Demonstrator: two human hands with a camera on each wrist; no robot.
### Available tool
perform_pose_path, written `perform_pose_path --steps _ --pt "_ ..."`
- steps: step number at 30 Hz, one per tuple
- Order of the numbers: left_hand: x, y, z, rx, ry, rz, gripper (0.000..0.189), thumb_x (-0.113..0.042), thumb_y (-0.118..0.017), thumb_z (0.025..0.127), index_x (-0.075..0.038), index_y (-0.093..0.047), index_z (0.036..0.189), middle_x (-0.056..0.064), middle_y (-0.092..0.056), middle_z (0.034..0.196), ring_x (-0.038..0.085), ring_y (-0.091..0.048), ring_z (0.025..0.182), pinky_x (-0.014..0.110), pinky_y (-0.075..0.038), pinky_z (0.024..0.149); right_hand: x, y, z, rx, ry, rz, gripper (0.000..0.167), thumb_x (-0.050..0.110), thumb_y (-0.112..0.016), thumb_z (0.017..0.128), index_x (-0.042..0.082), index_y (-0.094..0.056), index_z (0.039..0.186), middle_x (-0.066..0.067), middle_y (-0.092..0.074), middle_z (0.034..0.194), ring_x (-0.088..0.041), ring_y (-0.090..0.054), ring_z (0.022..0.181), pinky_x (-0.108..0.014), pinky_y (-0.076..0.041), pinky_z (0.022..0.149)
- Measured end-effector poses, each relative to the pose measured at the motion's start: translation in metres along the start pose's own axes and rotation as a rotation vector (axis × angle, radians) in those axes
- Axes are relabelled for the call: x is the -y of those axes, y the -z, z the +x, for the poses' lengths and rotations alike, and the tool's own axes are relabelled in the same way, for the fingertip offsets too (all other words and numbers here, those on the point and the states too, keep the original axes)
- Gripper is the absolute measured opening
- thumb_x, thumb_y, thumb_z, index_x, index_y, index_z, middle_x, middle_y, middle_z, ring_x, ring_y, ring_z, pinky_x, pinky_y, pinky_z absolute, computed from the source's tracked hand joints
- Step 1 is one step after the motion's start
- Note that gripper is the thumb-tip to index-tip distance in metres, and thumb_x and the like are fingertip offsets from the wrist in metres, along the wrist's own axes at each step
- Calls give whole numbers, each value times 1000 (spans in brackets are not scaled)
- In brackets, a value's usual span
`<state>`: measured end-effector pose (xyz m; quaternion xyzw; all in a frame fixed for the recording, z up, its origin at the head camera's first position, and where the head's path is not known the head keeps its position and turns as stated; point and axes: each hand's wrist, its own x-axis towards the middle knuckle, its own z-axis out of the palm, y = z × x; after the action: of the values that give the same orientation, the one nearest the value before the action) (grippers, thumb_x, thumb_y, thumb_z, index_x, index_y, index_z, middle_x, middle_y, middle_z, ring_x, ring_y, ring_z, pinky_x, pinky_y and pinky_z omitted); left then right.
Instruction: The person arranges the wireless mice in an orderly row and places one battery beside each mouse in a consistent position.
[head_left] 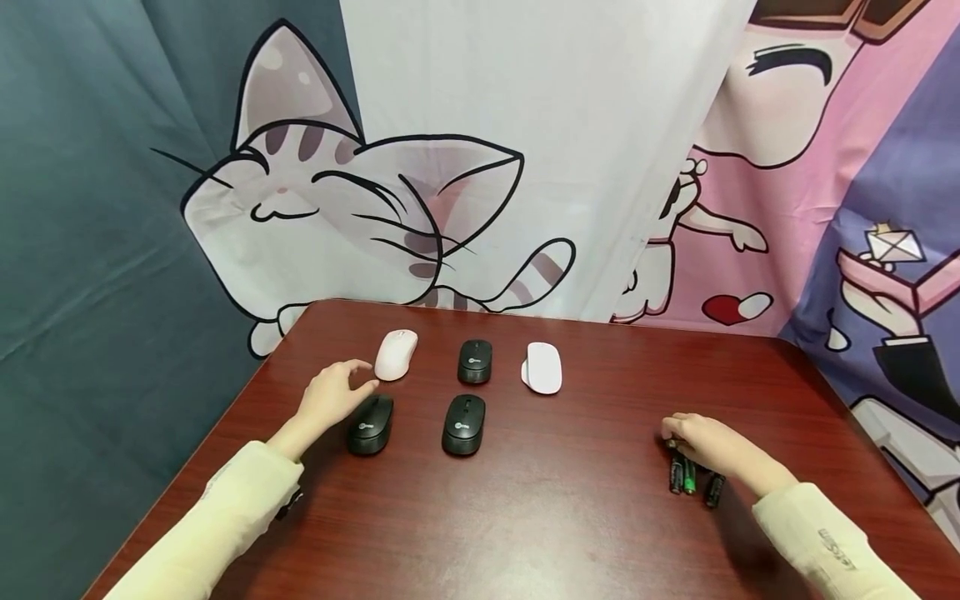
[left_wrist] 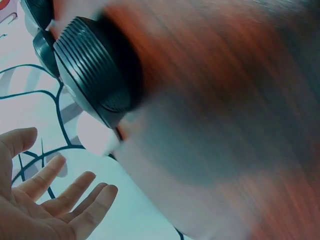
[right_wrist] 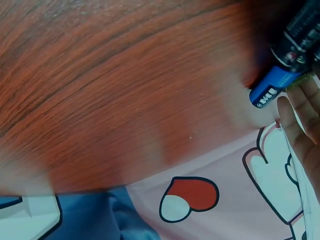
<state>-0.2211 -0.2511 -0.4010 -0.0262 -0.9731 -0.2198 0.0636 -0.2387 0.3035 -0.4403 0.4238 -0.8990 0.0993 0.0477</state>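
My left hand hovers by a black computer mouse, thumb and fingers spread around air; a white mouse lies just beyond the fingertips. In the left wrist view the fingers of the left hand are loosely extended, apart from the black mouse. At the right, my right hand reaches down over a small group of batteries. Its fingertips touch the batteries in the right wrist view, near a blue-banded one; whether they pinch one is hidden.
Two more black mice, one nearer and one farther, lie mid-table. Right of the farther one is another white mouse with a flap or cover sticking out at its left side. A printed cloth hangs behind the brown table.
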Motion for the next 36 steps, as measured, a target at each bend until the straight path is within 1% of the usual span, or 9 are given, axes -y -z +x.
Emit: perform_pose_path --steps 2,6,10,13,15,20,26,30,36 --pt "3 0 -2 7 0 0 39 -27 -63 88 -3 -63 117 23 -65 111 34 -62 91 48 -48 69 -1 -3 0 -18 10 -16 31 -12 -69 69 13 -51 73 9 -46 70 -1 -39 63 -20 -37 54" --pt "8 1 -5 15 6 -4 39 -27 -63 88 -2 -63 118 24 -64 113 36 -62 92 49 -48 70 0 -3 2 -30 12 -37 34 -12 -68 69 14 -47 71 10 -41 68 -1 -34 63 -19 -33 54" --pt "10 1 -7 26 18 -6 39 -27 -62 88 -2 -62 119 24 -63 116 37 -61 95 51 -49 72 3 1 3 11 -15 -56 31 -11 -68 72 13 -47 71 9 -40 67 -3 -34 62 -19 -33 55" --pt "11 2 -7 31 23 -4 40 -27 -62 89 -2 -62 120 25 -62 116 38 -60 97 52 -48 75 4 4 4 49 -32 -73 28 -9 -69 73 12 -50 72 8 -42 67 -4 -36 62 -20 -36 55" --pt "11 2 -7 31 22 -6 40 -26 -62 89 -2 -61 121 25 -62 116 38 -60 98 52 -48 75 3 6 6 53 -29 -85 26 -9 -70 73 11 -52 72 8 -44 67 -4 -38 61 -21 -38 54" --pt "10 3 -7 19 11 -3 40 -27 -62 89 -2 -62 120 24 -63 116 38 -60 98 53 -48 77 3 13 10 10 -36 -75 23 -8 -71 72 10 -57 75 6 -52 70 -5 -47 62 -25 -44 55" --pt "9 1 -5 19 2 6 38 -27 -62 89 -3 -62 119 23 -64 114 36 -60 96 52 -48 75 9 19 23 -18 -104 -8 23 -10 -70 73 8 -60 84 2 -61 77 -10 -57 68 -28 -51 61" --pt "7 1 -2 16 -7 12 38 -26 -62 89 -3 -62 119 22 -63 115 35 -60 96 52 -48 75 14 21 33 -57 -142 -13 24 -11 -68 72 8 -62 85 0 -60 77 -11 -57 68 -30 -51 61" --pt "3 -2 1 -6 -33 -2 38 -25 -63 88 -1 -62 119 22 -63 118 38 -60 103 54 -48 80 20 19 47 -169 -199 -27 22 -12 -65 72 5 -61 85 0 -57 74 -12 -51 67 -32 -47 60"
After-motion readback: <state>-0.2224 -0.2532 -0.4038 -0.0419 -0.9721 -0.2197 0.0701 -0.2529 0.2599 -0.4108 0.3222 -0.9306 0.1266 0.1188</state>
